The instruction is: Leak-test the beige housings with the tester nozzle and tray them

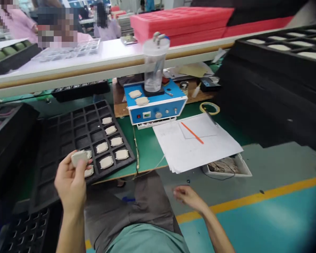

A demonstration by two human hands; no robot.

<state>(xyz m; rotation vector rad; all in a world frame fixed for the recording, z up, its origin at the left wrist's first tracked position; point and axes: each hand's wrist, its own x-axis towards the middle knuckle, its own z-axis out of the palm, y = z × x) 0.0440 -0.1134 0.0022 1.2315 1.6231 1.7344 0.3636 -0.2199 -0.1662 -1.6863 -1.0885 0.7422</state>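
Between the thumb and fingers of my left hand is a pale beige rounded-square piece, raised over the black compartment tray. Several similar pieces, such as one beige piece, lie in the tray's right-hand compartments; those farther left hold none. My right hand hangs in front of the table edge, above the floor, its fingers curled together; whatever is inside them, if anything, cannot be made out. Two more beige pieces rest on top of a blue device, beside a clear plastic cup.
White papers with an orange pen lie right of the device, near a tape roll. Stacked black trays stand at the right. A raised shelf carries red foam trays. People sit beyond.
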